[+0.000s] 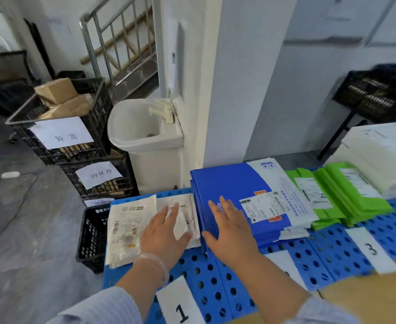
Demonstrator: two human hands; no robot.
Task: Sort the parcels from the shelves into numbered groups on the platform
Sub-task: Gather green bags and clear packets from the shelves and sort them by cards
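Observation:
A blue perforated platform (pixel 215 284) carries paper number cards, "1" (pixel 180 307) and "3" (pixel 371 249). At its far left lie white flat parcels (pixel 126 230). My left hand (pixel 166 232) rests flat on them, fingers spread, holding nothing. Beside them sits a stack of blue envelopes (pixel 229 185) with shipping labels. My right hand (pixel 229 228) lies open, palm down, on the stack's near left corner. Further right are green mailers (pixel 346 199) and a pile of white parcels (pixel 379 157).
Left of the platform stand stacked black crates (pixel 94 127) with paper signs, the top one holding brown boxes. A white sink (pixel 143 127) and a white pillar (pixel 239 78) are behind. A black crate on a stand (pixel 375 92) is at the far right.

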